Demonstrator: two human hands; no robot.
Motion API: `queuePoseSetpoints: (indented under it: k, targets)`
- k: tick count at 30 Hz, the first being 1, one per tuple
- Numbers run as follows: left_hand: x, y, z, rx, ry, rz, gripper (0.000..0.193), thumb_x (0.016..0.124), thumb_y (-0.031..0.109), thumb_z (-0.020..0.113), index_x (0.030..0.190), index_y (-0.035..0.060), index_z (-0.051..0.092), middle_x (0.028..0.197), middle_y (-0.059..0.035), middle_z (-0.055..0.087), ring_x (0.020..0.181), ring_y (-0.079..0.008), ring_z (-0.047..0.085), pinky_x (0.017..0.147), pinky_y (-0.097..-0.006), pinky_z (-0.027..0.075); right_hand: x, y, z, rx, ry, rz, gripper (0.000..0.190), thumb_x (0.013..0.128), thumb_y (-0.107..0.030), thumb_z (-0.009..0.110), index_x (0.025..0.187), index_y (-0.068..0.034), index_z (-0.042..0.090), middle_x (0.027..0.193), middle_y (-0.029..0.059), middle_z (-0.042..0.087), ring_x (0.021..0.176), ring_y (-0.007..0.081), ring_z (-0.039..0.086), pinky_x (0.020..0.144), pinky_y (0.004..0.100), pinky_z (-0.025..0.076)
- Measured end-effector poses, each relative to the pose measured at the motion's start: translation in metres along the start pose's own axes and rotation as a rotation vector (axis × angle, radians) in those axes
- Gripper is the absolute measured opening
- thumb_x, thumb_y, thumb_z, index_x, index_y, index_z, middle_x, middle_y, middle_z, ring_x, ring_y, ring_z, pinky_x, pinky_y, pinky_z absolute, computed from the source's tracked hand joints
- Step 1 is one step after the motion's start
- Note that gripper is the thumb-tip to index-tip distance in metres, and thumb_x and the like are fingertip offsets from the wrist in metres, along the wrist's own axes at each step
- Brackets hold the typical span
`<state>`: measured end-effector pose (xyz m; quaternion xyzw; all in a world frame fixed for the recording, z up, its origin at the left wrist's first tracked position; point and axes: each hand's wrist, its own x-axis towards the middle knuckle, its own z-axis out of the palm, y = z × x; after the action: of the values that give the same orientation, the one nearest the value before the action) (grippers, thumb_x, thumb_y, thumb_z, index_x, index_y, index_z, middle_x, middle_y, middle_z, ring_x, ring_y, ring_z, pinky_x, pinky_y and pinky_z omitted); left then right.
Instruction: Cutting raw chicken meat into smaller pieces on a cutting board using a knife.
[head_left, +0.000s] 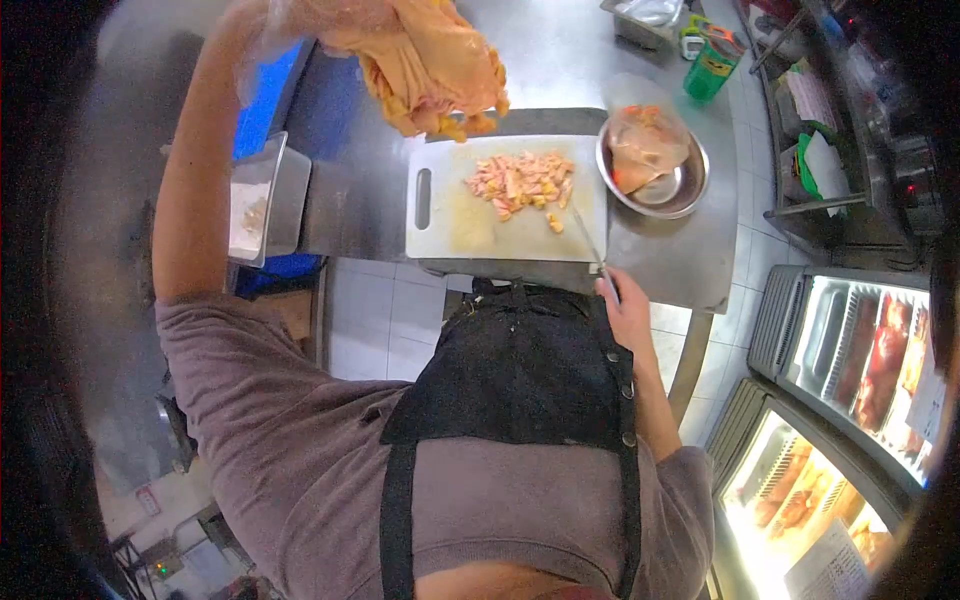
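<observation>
My left hand (300, 16), in a clear plastic glove and partly cut off by the top edge, holds up a large piece of raw, yellowish poultry skin (435, 67). The piece hangs above the far left side of a white cutting board (439, 244). A heap of small chopped pieces, pink and yellow, (521, 180) lies on the board, with a few bits apart near its front. At the board's right front corner, my right hand (628, 304) grips a kitchen knife (589, 234) by the handle. Its blade points away from me, its tip beside the heap.
A steel bowl (701, 184) right of the board holds a plastic bag of orange-pink contents (649, 142). Farther back are a green container (709, 71) and a metal tray (645, 30). Left stands a tub of white material (289, 202). Lit display cases (862, 360) line the right.
</observation>
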<state>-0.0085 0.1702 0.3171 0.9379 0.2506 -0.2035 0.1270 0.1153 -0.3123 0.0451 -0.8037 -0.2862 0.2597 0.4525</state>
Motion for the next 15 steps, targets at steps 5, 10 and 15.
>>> queuePoseSetpoints:
  k: [5,10,15]
  targets:
    - [0.026,-0.031,0.01,-0.038,0.024,0.037,0.032,0.068,0.028,0.069,0.087,0.0036,0.063,0.078,-0.0112,0.066,0.062,-0.0199,0.061,0.054,-0.035,0.051,-0.012,-0.006,0.097,-0.117,-0.09,-0.075,0.027,0.087,-0.025,0.058,0.1,-0.001,0.06,0.095,0.0204,0.061,0.089,0.0384,0.06,0.078,0.042,0.046]
    - [-0.004,0.028,0.04,-0.009,0.009,0.164,0.031,0.067,0.027,0.069,0.087,0.0037,0.062,0.078,-0.0115,0.066,0.062,-0.0204,0.061,0.054,-0.0353,0.051,0.007,-0.01,0.189,-0.243,0.039,-0.043,0.023,0.086,-0.022,0.06,0.095,-0.001,0.061,0.093,0.0212,0.061,0.086,0.0401,0.058,0.074,0.0441,0.047]
    - [0.002,0.053,0.045,0.03,-0.015,0.299,0.031,0.067,0.027,0.068,0.086,0.0037,0.062,0.077,-0.0117,0.066,0.062,-0.021,0.061,0.054,-0.0357,0.051,0.028,-0.024,0.206,-0.189,0.3,0.011,0.024,0.085,-0.023,0.06,0.091,0.0,0.059,0.09,0.0224,0.06,0.082,0.0406,0.059,0.072,0.0456,0.046]
